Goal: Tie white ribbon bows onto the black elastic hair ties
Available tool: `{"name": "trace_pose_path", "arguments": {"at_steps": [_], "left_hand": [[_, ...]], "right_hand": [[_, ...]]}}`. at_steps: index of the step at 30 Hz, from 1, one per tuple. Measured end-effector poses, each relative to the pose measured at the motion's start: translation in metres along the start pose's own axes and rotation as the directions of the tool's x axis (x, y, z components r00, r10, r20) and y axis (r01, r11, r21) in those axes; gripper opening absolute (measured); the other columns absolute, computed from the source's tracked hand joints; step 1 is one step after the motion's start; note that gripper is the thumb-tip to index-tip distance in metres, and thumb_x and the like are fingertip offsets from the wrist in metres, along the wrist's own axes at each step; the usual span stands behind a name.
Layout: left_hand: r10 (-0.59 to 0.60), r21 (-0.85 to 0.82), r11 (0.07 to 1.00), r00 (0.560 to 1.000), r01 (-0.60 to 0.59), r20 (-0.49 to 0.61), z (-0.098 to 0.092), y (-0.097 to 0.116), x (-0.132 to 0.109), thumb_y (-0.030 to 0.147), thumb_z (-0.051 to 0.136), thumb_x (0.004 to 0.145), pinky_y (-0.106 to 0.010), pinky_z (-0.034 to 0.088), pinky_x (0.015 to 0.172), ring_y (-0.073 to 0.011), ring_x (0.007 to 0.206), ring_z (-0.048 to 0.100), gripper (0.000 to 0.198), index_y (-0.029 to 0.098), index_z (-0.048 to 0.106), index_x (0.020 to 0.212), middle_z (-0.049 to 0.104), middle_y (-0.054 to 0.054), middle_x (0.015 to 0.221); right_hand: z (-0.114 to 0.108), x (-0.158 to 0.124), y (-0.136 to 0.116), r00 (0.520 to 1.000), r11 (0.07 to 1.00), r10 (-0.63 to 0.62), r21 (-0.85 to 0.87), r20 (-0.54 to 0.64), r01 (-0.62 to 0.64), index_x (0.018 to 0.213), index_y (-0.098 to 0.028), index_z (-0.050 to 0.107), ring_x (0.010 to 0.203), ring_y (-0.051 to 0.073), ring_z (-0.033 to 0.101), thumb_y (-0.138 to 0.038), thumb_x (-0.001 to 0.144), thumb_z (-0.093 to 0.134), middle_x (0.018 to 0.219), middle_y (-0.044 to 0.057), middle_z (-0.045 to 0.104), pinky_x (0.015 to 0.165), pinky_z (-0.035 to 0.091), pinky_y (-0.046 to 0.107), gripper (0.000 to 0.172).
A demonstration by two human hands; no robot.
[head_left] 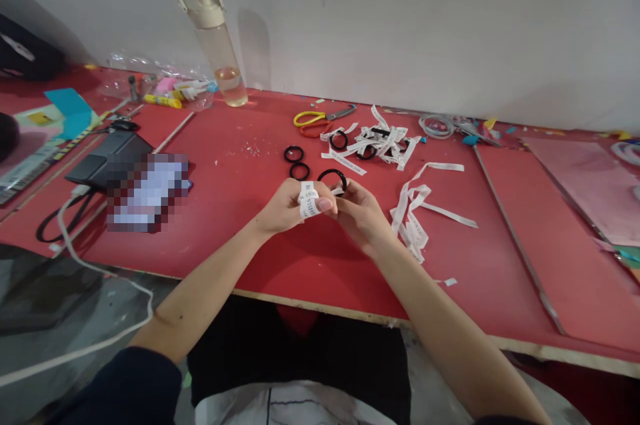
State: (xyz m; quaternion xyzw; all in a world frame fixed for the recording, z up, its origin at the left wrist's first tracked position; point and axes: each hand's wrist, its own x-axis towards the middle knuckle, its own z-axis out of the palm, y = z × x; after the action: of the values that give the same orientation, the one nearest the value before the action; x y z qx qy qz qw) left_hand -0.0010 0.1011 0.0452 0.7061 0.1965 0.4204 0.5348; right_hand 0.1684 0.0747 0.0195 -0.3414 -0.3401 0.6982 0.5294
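My left hand (281, 210) is closed, with a white printed ribbon (309, 202) draped over its fingers and pinched under the thumb. Close against it, my right hand (364, 217) has its fingers closed around a black hair tie (334, 175); the ribbon's end shows at the tie. The fingertips partly hide each other. Just beyond lie a loose black hair tie (294, 154) and another one (300, 171). Farther back sits a pile of hair ties with ribbon on them (387, 144). Beside my right wrist are loose white ribbon strips (414, 222).
Pliers (320, 120) with yellow and red handles lie behind the hair ties. A tilted-looking water bottle (220, 55) stands near the wall. On the left are a blurred phone (150, 193), a dark box-shaped device (107, 158) and a white cable (107, 272). Boards (555, 238) lie on the right.
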Motion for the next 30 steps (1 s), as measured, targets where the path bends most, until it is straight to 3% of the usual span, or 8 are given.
{"name": "trace_pose_path", "arguments": {"at_steps": [5,8,16,22,27,30], "left_hand": [[0.032,-0.282,0.958,0.994,-0.059,-0.101,-0.001,-0.012,0.003,0.059,0.058,0.091,-0.021,0.016,0.042,-0.0041,0.040,0.018,0.049,0.016,0.075,0.075,0.027,0.007,0.045],[0.019,-0.361,0.930,0.992,-0.062,-0.122,-0.001,-0.014,0.006,0.060,0.058,0.091,-0.020,0.012,0.041,-0.0033,0.040,0.011,0.050,0.016,0.076,0.075,0.018,0.009,0.047],[-0.030,-0.357,0.934,0.988,-0.026,-0.151,0.000,-0.011,0.005,0.059,0.064,0.087,-0.021,0.013,0.043,-0.0035,0.043,0.011,0.047,0.014,0.079,0.087,0.017,0.009,0.051],[-0.025,-0.381,0.924,0.988,-0.037,-0.155,0.000,-0.011,0.006,0.057,0.061,0.090,-0.021,0.013,0.042,-0.0038,0.042,0.010,0.045,0.016,0.080,0.090,0.016,0.009,0.050],[-0.014,-0.417,0.907,0.985,-0.060,-0.173,0.000,-0.011,0.008,0.060,0.061,0.089,-0.020,0.013,0.040,-0.0030,0.038,0.011,0.050,0.016,0.076,0.072,0.016,0.009,0.045],[-0.051,-0.406,0.913,0.977,-0.038,-0.208,0.001,-0.008,0.008,0.061,0.065,0.085,-0.019,0.014,0.039,-0.0028,0.036,0.013,0.053,0.015,0.067,0.059,0.020,0.009,0.042]], "right_hand": [[0.006,-0.003,-0.005,0.999,0.998,-0.055,0.039,0.002,0.055,0.077,-0.020,0.059,0.068,0.008,0.062,-0.017,0.067,0.082,0.081,-0.003,0.065,0.067,0.053,0.022,0.026],[0.009,-0.005,-0.008,0.991,0.989,-0.133,0.060,-0.018,0.134,0.073,-0.020,0.055,0.068,0.008,0.062,-0.016,0.067,0.082,0.081,-0.004,0.065,0.067,0.054,0.021,0.028],[0.010,-0.008,-0.011,0.964,0.962,-0.254,0.083,-0.076,0.260,0.067,-0.020,0.042,0.076,0.010,0.060,-0.016,0.065,0.082,0.075,-0.004,0.059,0.075,0.055,0.025,0.039],[0.010,-0.011,-0.012,0.943,0.943,-0.334,0.003,-0.005,0.334,0.063,-0.019,0.040,0.080,0.013,0.059,-0.016,0.069,0.080,0.067,-0.004,0.054,0.075,0.052,0.026,0.041],[0.008,-0.010,-0.007,0.905,0.891,-0.424,-0.162,0.034,0.424,0.064,-0.020,0.049,0.077,0.013,0.059,-0.012,0.073,0.076,0.071,-0.002,0.061,0.077,0.050,0.027,0.030],[0.007,-0.008,-0.003,0.912,0.886,-0.407,-0.226,0.041,0.405,0.066,-0.020,0.053,0.077,0.012,0.061,-0.011,0.075,0.075,0.075,-0.002,0.064,0.079,0.051,0.027,0.025]]}}
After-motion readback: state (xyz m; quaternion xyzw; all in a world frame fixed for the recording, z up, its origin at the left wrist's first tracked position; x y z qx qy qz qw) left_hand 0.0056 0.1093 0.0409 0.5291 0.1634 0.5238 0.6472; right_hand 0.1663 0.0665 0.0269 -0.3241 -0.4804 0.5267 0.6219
